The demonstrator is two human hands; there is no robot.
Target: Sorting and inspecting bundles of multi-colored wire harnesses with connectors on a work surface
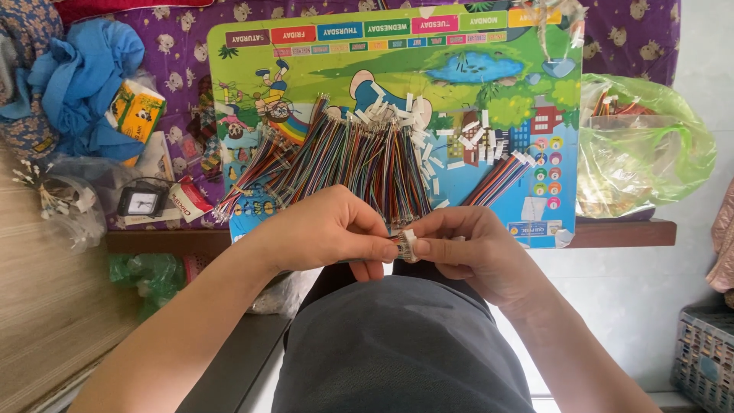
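Clutter filled the upper left of the frame: a blue cloth [84,73], a small green and yellow packet [136,109] and a clear bag of white-tipped pieces [65,205] lay on purple patterned fabric [172,46], apparently pushed aside to keep the middle free. Lower left, a wooden floor [46,306] showed.

In the centre, a colourful picture board [397,92] served as the surface, with bundles of multicoloured ribbon wires [344,164] fanned across it within easy reach. Just below its near edge, the left hand [325,229] was closed, thumb and forefinger pinching a small white connector [405,245]; the right hand [466,248] was closed on the same connector from the other side, likely to steady it.

At the upper right, a green plastic bag [650,149] held more wires. A pale floor and a woven basket [703,356] occupied the lower right.
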